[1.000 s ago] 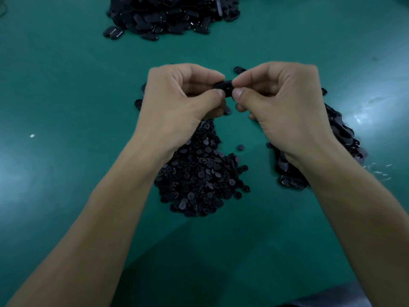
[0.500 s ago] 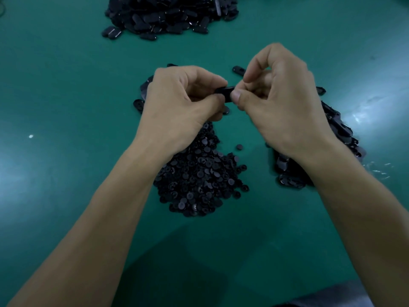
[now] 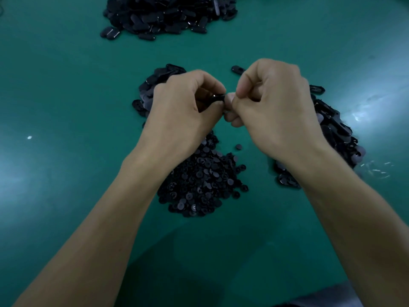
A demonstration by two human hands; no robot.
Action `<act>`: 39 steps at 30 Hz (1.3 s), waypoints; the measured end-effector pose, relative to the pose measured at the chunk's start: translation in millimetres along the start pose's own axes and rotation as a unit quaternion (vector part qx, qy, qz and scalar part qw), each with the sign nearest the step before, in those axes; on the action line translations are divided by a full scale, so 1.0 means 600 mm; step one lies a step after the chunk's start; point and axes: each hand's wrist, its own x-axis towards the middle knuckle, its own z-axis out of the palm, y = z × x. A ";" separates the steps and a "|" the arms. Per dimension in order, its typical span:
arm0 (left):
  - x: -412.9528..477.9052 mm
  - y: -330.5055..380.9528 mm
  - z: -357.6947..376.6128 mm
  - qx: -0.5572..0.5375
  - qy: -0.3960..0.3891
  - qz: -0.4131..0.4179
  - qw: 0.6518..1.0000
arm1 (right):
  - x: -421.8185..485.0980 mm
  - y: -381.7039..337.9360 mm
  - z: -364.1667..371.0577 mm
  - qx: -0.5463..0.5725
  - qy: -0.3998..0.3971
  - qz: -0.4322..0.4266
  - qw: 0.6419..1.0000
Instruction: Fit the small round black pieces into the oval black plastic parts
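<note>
dim and soft; pale glare on green table (image 3: 367, 107) at both sides

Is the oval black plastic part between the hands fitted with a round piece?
Cannot tell: left hand and right hand pinch the oval black plastic part, mostly covering it.

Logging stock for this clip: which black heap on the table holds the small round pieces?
The heap nearest the person, partly under the left wrist: it is made of small discs, whereas the other heaps hold longer oval parts.
</note>
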 end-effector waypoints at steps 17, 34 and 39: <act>0.007 -0.003 -0.011 -0.177 -0.021 -0.072 0.981 | 0.019 0.037 -0.017 0.111 -0.093 0.019 0.989; 0.009 -0.015 -0.011 -0.178 -0.007 -0.076 0.981 | 0.026 0.047 0.003 0.068 -0.068 0.028 0.995; 0.011 -0.020 -0.008 -0.156 0.010 -0.062 0.986 | 0.023 0.041 -0.001 0.066 -0.091 0.004 0.994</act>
